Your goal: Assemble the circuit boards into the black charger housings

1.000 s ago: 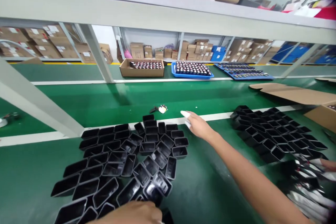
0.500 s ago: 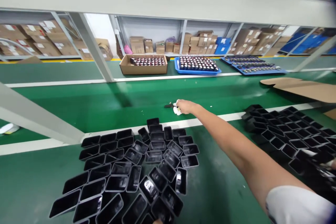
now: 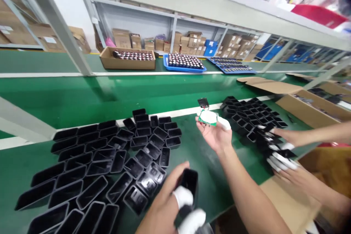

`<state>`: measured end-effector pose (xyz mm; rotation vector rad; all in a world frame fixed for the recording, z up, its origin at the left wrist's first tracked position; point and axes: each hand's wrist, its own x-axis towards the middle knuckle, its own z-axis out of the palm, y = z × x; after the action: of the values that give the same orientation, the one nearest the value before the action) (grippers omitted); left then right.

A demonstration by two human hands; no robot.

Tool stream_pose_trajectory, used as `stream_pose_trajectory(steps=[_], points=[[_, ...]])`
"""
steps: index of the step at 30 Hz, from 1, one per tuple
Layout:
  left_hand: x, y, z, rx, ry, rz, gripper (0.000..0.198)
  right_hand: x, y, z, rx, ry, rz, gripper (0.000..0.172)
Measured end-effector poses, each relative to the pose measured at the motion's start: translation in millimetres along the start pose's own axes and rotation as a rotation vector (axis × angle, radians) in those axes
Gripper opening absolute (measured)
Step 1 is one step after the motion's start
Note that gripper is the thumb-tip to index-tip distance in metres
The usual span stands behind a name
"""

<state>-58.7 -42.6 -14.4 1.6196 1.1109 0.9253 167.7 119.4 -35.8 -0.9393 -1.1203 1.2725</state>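
Observation:
My left hand (image 3: 168, 204), with white coverings on some fingertips, is wrapped round a black open-topped plastic case (image 3: 190, 181) near the bottom edge. To its right and farther off, my right hand (image 3: 216, 135) holds a green circuit board (image 3: 210, 118) with a bright white face, palm turned up. A small black square part (image 3: 203, 102) sticks up from the board on thin wires. Several more empty-looking black cases (image 3: 117, 161) stand close together on the green bench, left of my left hand.
At right, a co-worker's hands (image 3: 285, 153) handle black parts beside another group of black cases (image 3: 249, 113). A cardboard box (image 3: 315, 111) stands behind them. Across the green conveyor (image 3: 123, 93) are a carton (image 3: 127, 64) and a blue tray (image 3: 186, 68) of small parts.
My right hand has come back from over the conveyor with the board, turning palm up. My left hand has risen into view with a black case. The view has swung right.

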Motion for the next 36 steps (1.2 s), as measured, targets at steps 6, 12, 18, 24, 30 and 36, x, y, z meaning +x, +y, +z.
stream_pose_trajectory(steps=[6, 12, 18, 24, 30, 36], points=[[39.7, 10.7, 20.9, -0.344, 0.109, -0.069, 0.072, -80.8, -7.6, -7.8, 0.198, 0.088, 0.049, 0.053], [54.9, 14.3, 9.1, -0.135, 0.045, -0.076, 0.077, -107.7, -9.3, -3.3, 0.281, 0.088, 0.052, 0.051], [60.1, 6.9, 6.0, -0.193, 0.071, -0.029, 0.079, -117.3, -24.3, 18.7, 0.330, 0.110, -0.044, 0.058], [57.5, 8.9, 2.4, -0.146, 0.079, -0.041, 0.065, -121.2, -43.3, 38.2, 0.231, 0.111, -0.150, 0.082], [50.8, 11.9, 0.0, -0.219, 0.063, -0.058, 0.078, -126.0, -39.0, 41.4, 0.232, 0.139, -0.108, 0.087], [52.1, 18.1, -3.2, -0.200, -0.055, 0.058, 0.048, -126.3, -42.7, 42.2, 0.285, 0.153, -0.124, 0.077]])
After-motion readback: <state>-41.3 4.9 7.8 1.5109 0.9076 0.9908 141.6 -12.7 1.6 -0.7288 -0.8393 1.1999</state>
